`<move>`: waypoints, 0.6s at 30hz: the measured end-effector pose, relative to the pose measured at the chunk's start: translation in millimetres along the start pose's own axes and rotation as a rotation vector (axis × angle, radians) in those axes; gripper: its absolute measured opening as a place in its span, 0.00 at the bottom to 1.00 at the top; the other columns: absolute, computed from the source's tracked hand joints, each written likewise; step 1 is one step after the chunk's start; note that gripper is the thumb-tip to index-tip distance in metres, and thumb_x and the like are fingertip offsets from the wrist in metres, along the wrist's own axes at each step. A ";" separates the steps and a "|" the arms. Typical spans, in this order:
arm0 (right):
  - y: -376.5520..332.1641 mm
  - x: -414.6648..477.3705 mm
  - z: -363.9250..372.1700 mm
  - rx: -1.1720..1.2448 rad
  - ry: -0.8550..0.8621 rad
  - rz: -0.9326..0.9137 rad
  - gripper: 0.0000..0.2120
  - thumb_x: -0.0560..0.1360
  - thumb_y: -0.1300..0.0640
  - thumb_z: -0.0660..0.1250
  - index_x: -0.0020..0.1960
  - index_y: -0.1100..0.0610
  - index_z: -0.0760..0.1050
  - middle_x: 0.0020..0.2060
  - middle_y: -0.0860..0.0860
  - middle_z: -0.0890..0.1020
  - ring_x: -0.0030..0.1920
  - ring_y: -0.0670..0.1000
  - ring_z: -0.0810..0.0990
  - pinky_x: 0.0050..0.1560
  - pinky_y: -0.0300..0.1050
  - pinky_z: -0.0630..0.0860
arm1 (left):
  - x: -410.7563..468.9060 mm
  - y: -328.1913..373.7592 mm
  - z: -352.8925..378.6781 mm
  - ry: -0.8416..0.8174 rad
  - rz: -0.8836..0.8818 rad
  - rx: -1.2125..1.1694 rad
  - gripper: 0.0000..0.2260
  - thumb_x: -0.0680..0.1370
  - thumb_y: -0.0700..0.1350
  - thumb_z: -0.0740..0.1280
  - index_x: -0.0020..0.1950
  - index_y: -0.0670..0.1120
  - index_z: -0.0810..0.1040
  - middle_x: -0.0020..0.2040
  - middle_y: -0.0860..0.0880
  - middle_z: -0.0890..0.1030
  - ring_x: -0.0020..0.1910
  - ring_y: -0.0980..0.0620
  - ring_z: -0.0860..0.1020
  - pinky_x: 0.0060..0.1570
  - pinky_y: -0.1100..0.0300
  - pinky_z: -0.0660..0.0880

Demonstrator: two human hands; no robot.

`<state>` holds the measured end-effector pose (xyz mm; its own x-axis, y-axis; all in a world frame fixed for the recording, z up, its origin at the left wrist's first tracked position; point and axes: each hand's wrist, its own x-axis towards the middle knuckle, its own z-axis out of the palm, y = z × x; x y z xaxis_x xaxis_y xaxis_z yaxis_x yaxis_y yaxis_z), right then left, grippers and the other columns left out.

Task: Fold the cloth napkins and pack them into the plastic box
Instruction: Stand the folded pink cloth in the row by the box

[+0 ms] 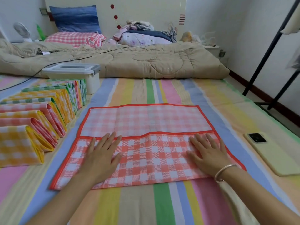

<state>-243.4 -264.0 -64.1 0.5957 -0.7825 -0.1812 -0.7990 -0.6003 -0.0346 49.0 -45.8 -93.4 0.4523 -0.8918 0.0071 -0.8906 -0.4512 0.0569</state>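
Your left hand (101,157) and right hand (208,154) press flat, fingers straight, on the half-folded red-checked cloth napkin (146,127) lying on the striped sheet (146,205); uneven pressure could skew its crease.

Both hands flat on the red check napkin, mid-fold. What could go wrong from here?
1. The flap edge on the red checked napkin runs wavy; with the left hand and right hand pressing it flat, a skewed crease may set.
2. The row of folded napkins leans close by on the left; a sideways fold could topple it.
3. The plastic box has its lid on, so packing stalls until it is opened.
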 end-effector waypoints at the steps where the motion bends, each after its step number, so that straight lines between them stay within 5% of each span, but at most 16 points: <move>1: 0.5 3.6 -5.8 0.012 -0.005 0.003 0.36 0.74 0.27 0.42 0.78 0.39 0.43 0.79 0.42 0.42 0.78 0.50 0.39 0.75 0.62 0.36 | -0.1 0.3 0.3 0.008 -0.001 0.002 0.37 0.71 0.66 0.29 0.80 0.58 0.38 0.80 0.56 0.37 0.79 0.55 0.36 0.77 0.45 0.34; 4: 0.5 14.3 -21.3 0.025 -0.016 0.004 0.34 0.77 0.31 0.48 0.78 0.39 0.42 0.79 0.44 0.41 0.78 0.51 0.39 0.75 0.62 0.39 | -0.6 -0.3 3.4 0.022 -0.012 0.009 0.36 0.72 0.66 0.30 0.80 0.58 0.39 0.80 0.55 0.38 0.79 0.54 0.37 0.77 0.44 0.36; 15: 7.8 23.1 6.4 -0.021 -0.009 -0.042 0.32 0.76 0.30 0.39 0.77 0.37 0.36 0.77 0.40 0.37 0.77 0.47 0.35 0.73 0.65 0.35 | -1.6 2.8 2.5 0.031 -0.047 0.016 0.37 0.71 0.67 0.29 0.80 0.58 0.39 0.80 0.55 0.39 0.79 0.54 0.38 0.77 0.44 0.37; 18: 9.2 23.4 9.1 -0.019 0.038 -0.042 0.38 0.68 0.26 0.31 0.77 0.36 0.38 0.78 0.39 0.42 0.78 0.47 0.39 0.73 0.65 0.34 | -1.6 3.1 0.7 0.024 -0.070 0.018 0.38 0.71 0.67 0.29 0.81 0.58 0.40 0.80 0.55 0.40 0.79 0.54 0.39 0.78 0.45 0.38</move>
<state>-237.5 -286.3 -77.6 0.6316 -0.7621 -0.1424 -0.7718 -0.6355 -0.0222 45.5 -45.8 -93.9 0.5142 -0.8572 0.0278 -0.8575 -0.5130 0.0400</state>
